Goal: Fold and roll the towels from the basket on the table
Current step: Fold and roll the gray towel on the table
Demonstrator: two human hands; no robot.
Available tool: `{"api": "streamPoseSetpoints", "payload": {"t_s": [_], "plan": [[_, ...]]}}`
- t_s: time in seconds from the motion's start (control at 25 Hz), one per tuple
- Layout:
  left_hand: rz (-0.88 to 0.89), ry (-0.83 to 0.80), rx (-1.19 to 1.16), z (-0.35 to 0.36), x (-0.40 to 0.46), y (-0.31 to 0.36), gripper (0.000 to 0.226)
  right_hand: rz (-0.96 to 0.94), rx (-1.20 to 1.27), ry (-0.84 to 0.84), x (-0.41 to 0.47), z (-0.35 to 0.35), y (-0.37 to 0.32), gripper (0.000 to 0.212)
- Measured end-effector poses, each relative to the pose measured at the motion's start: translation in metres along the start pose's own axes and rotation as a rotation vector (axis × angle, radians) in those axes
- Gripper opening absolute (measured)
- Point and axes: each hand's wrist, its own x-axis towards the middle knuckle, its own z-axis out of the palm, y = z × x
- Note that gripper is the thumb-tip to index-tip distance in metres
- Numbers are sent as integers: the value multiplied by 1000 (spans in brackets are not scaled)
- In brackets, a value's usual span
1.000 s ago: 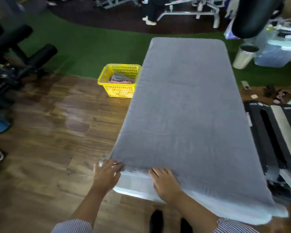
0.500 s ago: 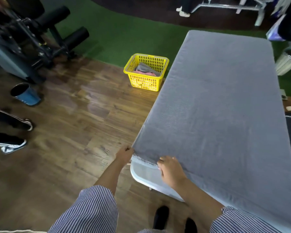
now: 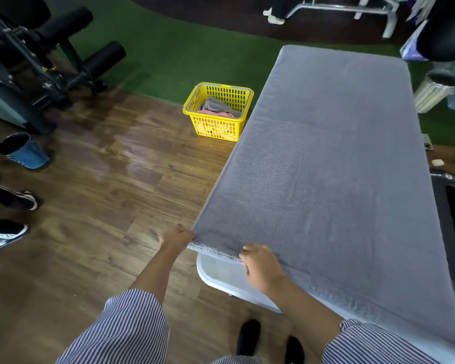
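I can read no text here. The black equipment at the right edge bears small white lettering, too blurred for me to make out.

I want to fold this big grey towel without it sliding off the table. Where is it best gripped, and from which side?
Probably at the two corners of the near short edge of the grey towel, coming from the near end. That edge is lifted off the table, and the left hand grips one corner; the right hand sits midway along the edge.
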Motion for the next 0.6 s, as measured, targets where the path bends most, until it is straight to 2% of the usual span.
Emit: {"api": "streamPoseSetpoints", "payload": {"t_s": [0.04, 0.08, 0.16, 0.24, 0.28, 0.36, 0.44, 0.52, 0.6], "plan": [[81, 29, 79, 3, -7, 2, 18, 0, -5, -2, 0, 2, 1, 41], [234, 88, 201, 7, -14, 3, 24, -4, -7, 0, 0, 5, 2, 40], [690, 170, 430, 17, -33, -2, 26, -3, 35, 39, -1, 10, 7, 37], [1022, 106, 564, 25, -46, -12, 22, 10, 113, 105, -4, 12, 9, 30], [1085, 84, 588, 27, -46, -20, 19, 6, 148, 146, -5, 11, 10, 24], [1082, 113, 567, 33, -41, -31, 17, -5, 162, 170, -19, 13, 20, 12], [1087, 192, 557, 36, -34, -38, 21, -27, 80, 162, -50, 20, 40, 38], [1157, 252, 537, 46, -33, -39, 24, 21, -3, 58, -108, 25, 75, 65], [1190, 325, 533, 47, -32, -42, 23, 106, -76, 70, -166, 29, 114, 72]]}}
